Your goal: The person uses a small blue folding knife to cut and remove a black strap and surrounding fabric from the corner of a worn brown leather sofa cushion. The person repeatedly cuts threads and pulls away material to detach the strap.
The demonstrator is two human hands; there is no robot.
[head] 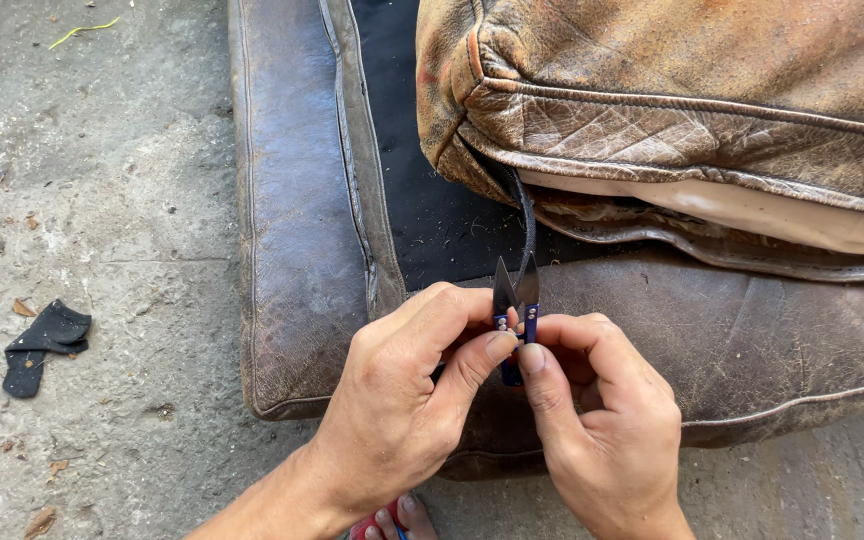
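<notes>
Both hands meet over the front edge of a worn brown leather cushion point(712, 340) that lies on a rough concrete floor point(102, 200). The left hand point(402, 410) is curled nearly closed, thumb and forefinger pinched on a small pair of thread snips point(515, 305) with a blue handle; the right hand point(602, 420) is curled the same way, its thumb and forefinger pressing the other side of the handle, so the snips are held between the two hands. The short pointed blades stand up and slightly apart, their tips just beside a thin dark strap point(529, 225) that hangs down from the corner of a second, cracked tan cushion point(672, 100) resting on top. Whether the blades touch the strap cannot be told. The snips look light, stiff and sharp at the tips, with a springy handle best held low on the blue part, well clear of the points. The strap looks thin, soft and limp, likely to swing away unless pulled taut. The leather looks dry and cracked, so it may tear near its seams. A dark scrap of fabric point(42, 345) lies well apart on the floor to the left, and toes point(402, 520) show at the bottom edge
</notes>
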